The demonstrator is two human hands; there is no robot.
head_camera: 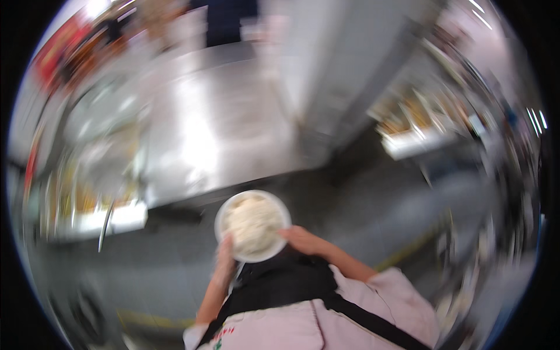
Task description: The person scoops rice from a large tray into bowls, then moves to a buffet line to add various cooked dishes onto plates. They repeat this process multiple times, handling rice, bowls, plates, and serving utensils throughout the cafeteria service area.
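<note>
A round white bowl point(221, 218) is held in front of my waist, between both hands. Pale, off-white food point(253, 223), perhaps rice or flour, fills it in a heap; blur hides its texture. My left hand point(225, 256) grips the bowl's lower left side. On the right side, my right hand point(302, 239) has its thumb over the rim, the other fingers hidden below. Under the bowl shows a black apron point(284, 280), over a light pink jacket.
Ahead stands a stainless steel worktable point(236, 109). Food trays point(96, 210) with a ladle or spoon handle sit at left, more trays point(415, 127) at right, beyond a pale pillar or wall point(337, 57). A person in dark clothing point(229, 22) is across the table.
</note>
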